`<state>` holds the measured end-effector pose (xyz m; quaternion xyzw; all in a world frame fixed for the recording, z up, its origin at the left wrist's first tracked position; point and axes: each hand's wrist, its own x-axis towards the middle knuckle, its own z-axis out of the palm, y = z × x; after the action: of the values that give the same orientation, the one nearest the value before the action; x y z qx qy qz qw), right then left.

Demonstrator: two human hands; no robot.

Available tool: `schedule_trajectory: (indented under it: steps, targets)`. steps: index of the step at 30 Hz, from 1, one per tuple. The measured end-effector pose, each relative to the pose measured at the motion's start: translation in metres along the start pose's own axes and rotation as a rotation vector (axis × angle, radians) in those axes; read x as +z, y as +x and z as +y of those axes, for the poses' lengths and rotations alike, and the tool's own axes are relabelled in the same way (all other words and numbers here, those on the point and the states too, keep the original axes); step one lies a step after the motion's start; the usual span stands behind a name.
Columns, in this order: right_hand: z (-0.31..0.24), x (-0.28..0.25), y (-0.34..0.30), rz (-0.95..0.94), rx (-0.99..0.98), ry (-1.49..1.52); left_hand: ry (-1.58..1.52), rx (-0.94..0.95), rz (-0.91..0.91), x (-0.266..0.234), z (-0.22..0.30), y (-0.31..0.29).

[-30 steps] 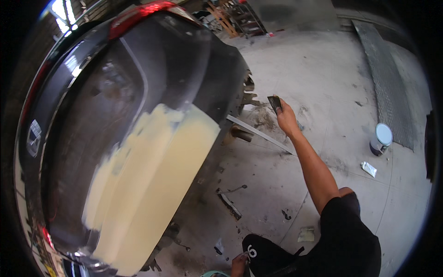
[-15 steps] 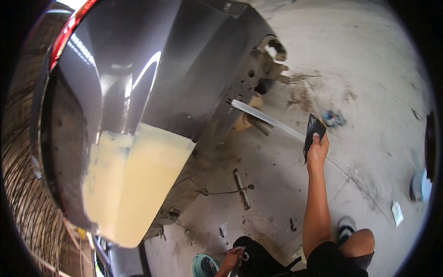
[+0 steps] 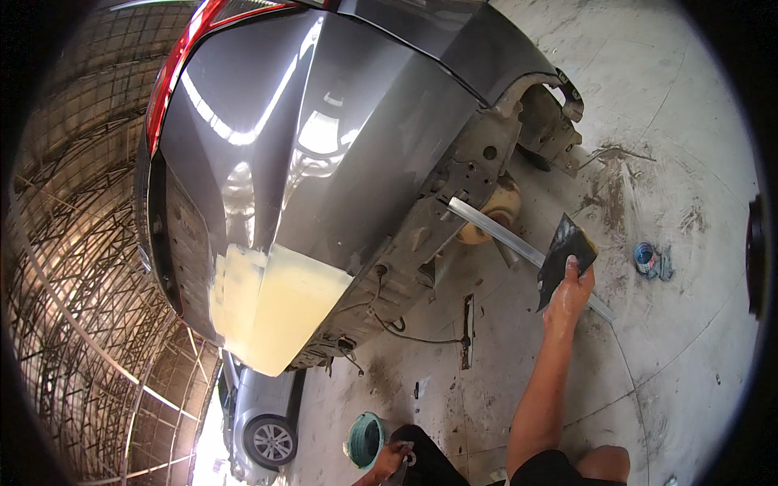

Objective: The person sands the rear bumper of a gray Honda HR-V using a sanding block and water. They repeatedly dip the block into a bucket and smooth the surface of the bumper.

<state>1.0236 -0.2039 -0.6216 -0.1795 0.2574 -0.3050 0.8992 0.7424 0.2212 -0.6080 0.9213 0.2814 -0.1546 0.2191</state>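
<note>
My right hand [image 3: 571, 296] is closed on a dark sheet of sandpaper [image 3: 565, 259], with the thumb pressed flat on its face. A yellowish edge shows along the far side of the sheet. The hand is held out right of the grey car body [image 3: 381, 170], apart from it. Cream-coloured filler [image 3: 296, 304] covers the body's lower corner. Low in the view, by my dark-clad knee, is my left hand [image 3: 392, 459]. Its fingers are curled, and what they hold is too small to make out. A teal bucket [image 3: 366, 437] stands just beside it.
A pale straight bar [image 3: 494, 231] juts from the car's underside and passes behind my right hand. A cable [image 3: 421, 337] hangs below the bodywork. On the concrete floor lie a crumpled blue item [image 3: 648, 261] and a narrow strip [image 3: 468, 332]. Another car [image 3: 263, 413] stands lower left.
The view has swung, so the car body sits farther right and more roof and the other car show. My right hand still grips the sandpaper, now turned more face-on.
</note>
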Motion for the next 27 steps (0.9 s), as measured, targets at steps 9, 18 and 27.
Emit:
schedule_trajectory:
  steps: [9,18,27]
  targets:
    - [-0.013,-0.01,0.021,0.044,-0.027,-0.045,0.047,0.213,0.014,0.008,-0.014,0.006]
    - [-0.035,-0.003,0.009,-0.021,0.006,0.016,0.081,0.176,0.012,0.01,0.01,0.007]
    - [-0.023,0.012,-0.011,-0.081,-0.006,0.01,0.042,0.132,0.023,0.006,-0.012,0.02]
